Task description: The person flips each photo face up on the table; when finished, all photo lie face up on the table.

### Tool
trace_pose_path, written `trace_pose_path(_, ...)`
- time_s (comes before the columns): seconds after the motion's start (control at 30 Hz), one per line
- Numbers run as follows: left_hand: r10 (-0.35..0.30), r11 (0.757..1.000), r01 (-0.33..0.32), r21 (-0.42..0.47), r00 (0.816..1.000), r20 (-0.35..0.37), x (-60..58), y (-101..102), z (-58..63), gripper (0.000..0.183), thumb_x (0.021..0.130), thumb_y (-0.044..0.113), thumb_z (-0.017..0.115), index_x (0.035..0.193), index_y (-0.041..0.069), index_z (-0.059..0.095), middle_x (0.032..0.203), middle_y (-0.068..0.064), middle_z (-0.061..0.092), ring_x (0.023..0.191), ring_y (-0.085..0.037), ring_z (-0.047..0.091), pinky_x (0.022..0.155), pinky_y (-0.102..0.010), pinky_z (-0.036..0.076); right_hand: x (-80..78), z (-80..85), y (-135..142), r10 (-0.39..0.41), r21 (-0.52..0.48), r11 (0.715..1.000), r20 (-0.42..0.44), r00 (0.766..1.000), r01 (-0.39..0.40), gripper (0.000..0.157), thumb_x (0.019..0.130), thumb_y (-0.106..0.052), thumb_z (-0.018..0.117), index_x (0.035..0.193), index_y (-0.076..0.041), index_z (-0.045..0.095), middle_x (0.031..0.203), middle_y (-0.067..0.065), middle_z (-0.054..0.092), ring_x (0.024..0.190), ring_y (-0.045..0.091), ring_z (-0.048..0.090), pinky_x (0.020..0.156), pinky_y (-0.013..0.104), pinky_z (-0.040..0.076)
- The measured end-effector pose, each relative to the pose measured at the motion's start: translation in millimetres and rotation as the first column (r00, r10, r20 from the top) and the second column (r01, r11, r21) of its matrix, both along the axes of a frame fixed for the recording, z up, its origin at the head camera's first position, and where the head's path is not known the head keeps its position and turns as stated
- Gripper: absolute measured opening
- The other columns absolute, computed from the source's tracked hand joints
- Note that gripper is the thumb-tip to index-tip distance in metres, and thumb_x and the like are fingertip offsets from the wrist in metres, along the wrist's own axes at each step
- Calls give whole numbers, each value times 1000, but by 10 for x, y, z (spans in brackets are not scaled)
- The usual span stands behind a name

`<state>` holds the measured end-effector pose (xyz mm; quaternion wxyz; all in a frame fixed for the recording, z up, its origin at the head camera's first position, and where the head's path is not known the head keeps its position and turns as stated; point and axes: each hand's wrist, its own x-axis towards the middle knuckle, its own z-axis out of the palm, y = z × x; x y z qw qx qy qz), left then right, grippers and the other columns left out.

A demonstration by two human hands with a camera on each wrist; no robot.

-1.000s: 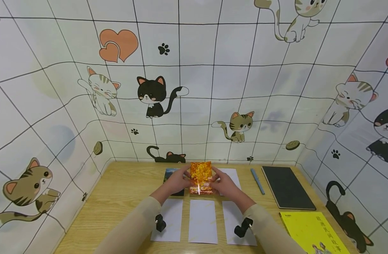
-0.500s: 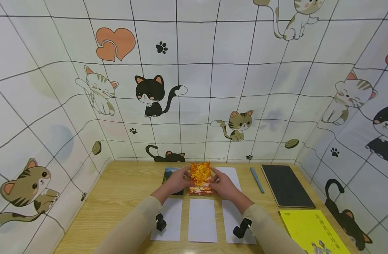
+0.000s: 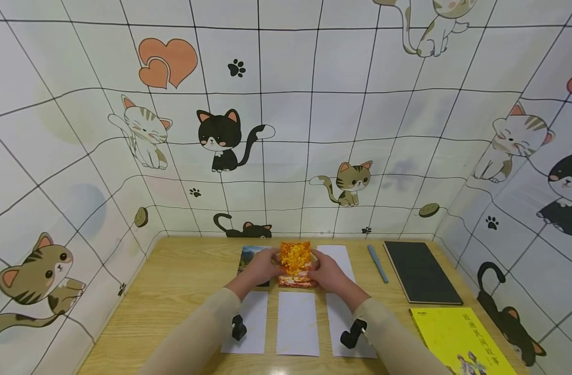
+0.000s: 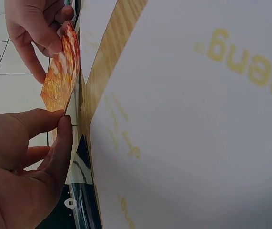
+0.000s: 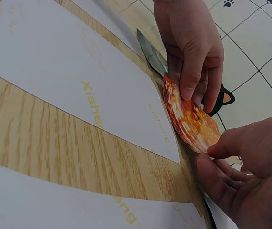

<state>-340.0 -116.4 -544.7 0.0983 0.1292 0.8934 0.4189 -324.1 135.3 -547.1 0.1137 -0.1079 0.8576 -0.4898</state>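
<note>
A glossy photo print [image 3: 295, 263] with an orange and yellow pattern is held between both hands near the back of the wooden table. My left hand [image 3: 263, 266] pinches its left edge between thumb and fingers, plain in the left wrist view, where the print [image 4: 64, 71] bows slightly. On the opposite edge, my right hand [image 3: 330, 271] pinches with thumb and index finger; the right wrist view shows the print [image 5: 188, 119] tilted up from the table. A dark landscape photo [image 3: 249, 255] lies partly hidden behind the left hand. One white sheet [image 3: 337, 254] lies behind the right hand.
White sheets with faint yellow lettering lie in a front row: left [image 3: 250, 333], middle [image 3: 297, 323], right [image 3: 351, 336]. To the right are a blue pen [image 3: 377, 263], a black notebook [image 3: 421, 271] and a yellow book [image 3: 459, 336]. A cat-print curtain [image 3: 286, 120] surrounds the table.
The print's top edge has dipped slightly and the bright glare on its lower part has gone. Both hands keep their hold in nearly the same place. The head view has shifted slightly.
</note>
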Motion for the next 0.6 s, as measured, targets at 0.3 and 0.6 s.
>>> trace_pose_path(0.3, -14, 1000, 14, -8, 1000, 9, -6, -20, -28, 74, 99, 15, 86, 161, -3, 52, 129, -14, 72, 121, -34, 68, 94, -48, 60, -20, 29, -10, 6, 24, 1000, 5, 1000, -6, 82, 100, 3, 71, 171, 3, 31, 90, 10, 68, 68, 24, 70, 55, 33, 54)
trace_pose_path(0.6, -26, 999, 26, -31, 1000, 10, -21, -25, -51, 70, 99, 16, 85, 159, -3, 55, 127, -11, 71, 117, -30, 67, 94, -48, 59, -7, 20, 10, 18, -3, 1000, 48, 999, -18, 77, 102, 2, 70, 170, 5, 33, 90, 14, 71, 67, 23, 70, 58, 35, 61)
